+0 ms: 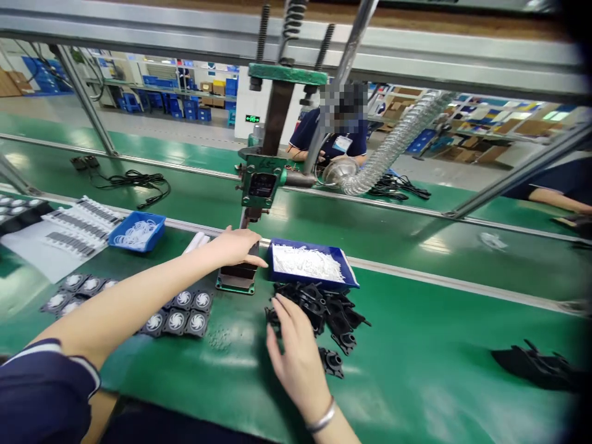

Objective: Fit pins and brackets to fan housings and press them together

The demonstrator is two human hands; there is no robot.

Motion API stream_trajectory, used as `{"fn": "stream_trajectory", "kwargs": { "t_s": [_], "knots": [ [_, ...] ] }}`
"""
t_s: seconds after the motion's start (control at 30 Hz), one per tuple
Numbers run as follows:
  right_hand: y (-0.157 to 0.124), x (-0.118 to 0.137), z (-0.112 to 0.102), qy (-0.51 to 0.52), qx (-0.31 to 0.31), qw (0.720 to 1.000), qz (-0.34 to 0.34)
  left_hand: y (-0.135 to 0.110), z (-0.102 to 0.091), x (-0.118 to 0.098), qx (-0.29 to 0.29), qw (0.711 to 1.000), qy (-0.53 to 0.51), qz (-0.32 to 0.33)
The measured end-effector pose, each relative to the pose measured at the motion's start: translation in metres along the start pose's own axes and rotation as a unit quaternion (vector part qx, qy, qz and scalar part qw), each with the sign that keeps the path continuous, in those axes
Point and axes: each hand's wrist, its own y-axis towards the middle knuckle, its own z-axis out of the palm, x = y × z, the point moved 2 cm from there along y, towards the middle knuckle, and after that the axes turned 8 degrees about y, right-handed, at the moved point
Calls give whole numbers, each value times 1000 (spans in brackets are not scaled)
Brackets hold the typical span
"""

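Note:
My left hand (238,246) reaches to the bench press (261,179), over the dark block on its base plate (235,283). Its thumb points out to the right. The other fingers are largely hidden, so I cannot tell whether they hold anything. My right hand (298,354) is at the near left edge of a pile of black plastic parts (312,302). Its thumb and forefinger are apart, on either side of one small black part (272,317); whether they touch it is unclear. A loose black part (332,362) lies right of this hand.
Small fans (176,322) with white blades lie in rows under my left forearm. A blue tray (354,277) of white pieces and a blue bin (155,237) of white rings stand behind. Ducting (398,145) hangs right of the press. A co-worker (308,129) sits opposite.

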Motion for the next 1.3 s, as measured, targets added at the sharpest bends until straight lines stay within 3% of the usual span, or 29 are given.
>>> {"fn": "stream_trajectory", "kwargs": {
  "t_s": [0.1,0.17,0.3,0.37,0.43,0.53,0.63,0.77,0.97,1.07,1.13,1.23,1.3],
  "knots": [
    [-13,-18,-9,-124,-2,992,7,0,1,-5,-11,1000,-11,-7],
    [-25,-31,-8,-179,16,984,12,-10,-4,-7,-50,999,-20,2],
    [-44,-44,-4,-191,43,981,7,-71,-17,-11,-158,983,-73,56],
    [-47,-44,-4,-174,53,983,9,-112,-12,-14,-140,983,-86,83],
    [-45,-40,-5,-140,61,988,18,-149,2,-15,-94,991,-65,64],
    [-37,-31,-5,-61,61,995,54,-183,30,-14,-58,998,-22,19],
    [-30,-28,-4,5,81,993,87,-191,52,-14,-74,997,7,-14],
    [-29,-36,-9,-27,112,988,106,-188,63,-17,-111,993,28,-10],
    [-29,-19,-25,-25,58,995,74,-190,65,-31,-112,994,-5,3],
    [-33,1,-16,56,63,995,51,-193,75,-47,-94,991,-93,23],
    [-40,10,-5,96,77,990,72,-194,86,-57,-91,980,-174,17],
    [-53,14,8,86,84,984,128,-195,105,-67,-96,947,-307,-22],
    [-57,14,13,58,82,984,145,-195,117,-69,-95,909,-401,-55]
  ]
}}
